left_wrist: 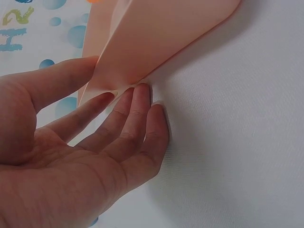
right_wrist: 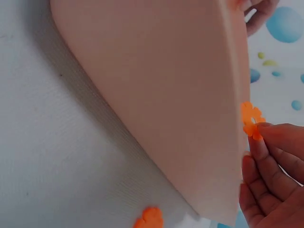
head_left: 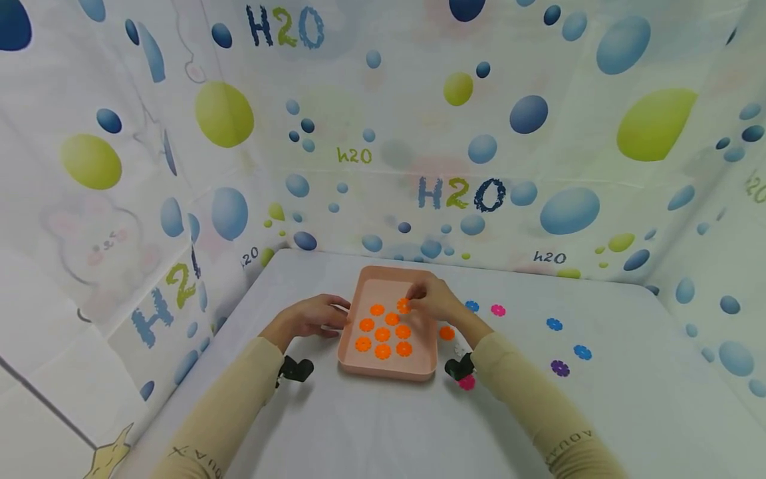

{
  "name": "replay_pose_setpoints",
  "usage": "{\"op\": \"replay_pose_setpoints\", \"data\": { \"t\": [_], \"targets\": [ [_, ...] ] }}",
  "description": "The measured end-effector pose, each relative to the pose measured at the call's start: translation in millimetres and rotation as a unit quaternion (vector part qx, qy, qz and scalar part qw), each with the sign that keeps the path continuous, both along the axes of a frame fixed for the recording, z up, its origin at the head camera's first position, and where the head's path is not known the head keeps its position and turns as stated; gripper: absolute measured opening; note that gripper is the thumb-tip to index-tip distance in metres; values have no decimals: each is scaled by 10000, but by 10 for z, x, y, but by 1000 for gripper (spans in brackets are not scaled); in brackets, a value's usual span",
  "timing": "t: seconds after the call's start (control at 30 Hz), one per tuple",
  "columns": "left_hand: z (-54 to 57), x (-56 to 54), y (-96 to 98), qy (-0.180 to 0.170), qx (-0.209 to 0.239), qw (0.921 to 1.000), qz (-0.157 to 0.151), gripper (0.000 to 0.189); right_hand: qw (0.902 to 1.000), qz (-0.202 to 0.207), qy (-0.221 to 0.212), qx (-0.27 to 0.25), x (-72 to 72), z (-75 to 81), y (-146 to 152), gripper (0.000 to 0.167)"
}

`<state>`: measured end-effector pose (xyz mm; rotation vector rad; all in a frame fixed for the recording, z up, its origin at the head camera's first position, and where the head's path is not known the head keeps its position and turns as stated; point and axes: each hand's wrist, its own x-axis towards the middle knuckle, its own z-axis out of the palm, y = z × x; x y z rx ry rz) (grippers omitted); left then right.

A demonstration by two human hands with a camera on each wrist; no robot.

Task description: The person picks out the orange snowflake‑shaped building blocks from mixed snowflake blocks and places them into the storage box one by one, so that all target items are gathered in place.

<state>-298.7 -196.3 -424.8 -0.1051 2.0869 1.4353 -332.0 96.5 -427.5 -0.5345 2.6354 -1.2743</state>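
Note:
A pink tray (head_left: 389,370) on the white table holds several flat orange flower pieces (head_left: 382,334). Inside its far right part, my right hand (head_left: 435,299) pinches another orange flower piece (right_wrist: 252,118) with a hole at its centre between thumb and fingertips. Beside the tray's left wall is my left hand (head_left: 314,315). Its thumb (left_wrist: 66,78) meets the rim, and the other fingertips lie against the outer wall and close to the table, without closing round it.
Right of the tray are an orange flower piece (head_left: 447,332), pink ones (head_left: 498,310) (head_left: 467,382), several blue ones (head_left: 554,324) and a purple one (head_left: 560,368). A pale piece (head_left: 459,349) lies near the right wrist. A printed sheet (head_left: 395,133) hangs behind the table.

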Motion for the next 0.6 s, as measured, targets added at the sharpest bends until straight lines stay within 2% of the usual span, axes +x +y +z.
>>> {"op": "replay_pose_setpoints", "data": {
  "t": [0.17, 0.3, 0.5, 0.6],
  "targets": [
    [15, -2, 5, -43, -21, 10000, 54, 57, 9988, -150, 383, 266, -82, -96, -65, 5],
    [15, -6, 6, -67, -34, 9999, 74, 57, 9968, -199, 530, 556, -132, -168, -85, 7],
    [27, 14, 10, -48, 16, 10000, 32, 56, 9944, -126, 598, 862, -137, -206, -93, 11],
    [27, 15, 10, -9, -20, 10000, 48, 56, 9922, -84, 770, 980, -134, -221, -98, 13]
  ]
}}
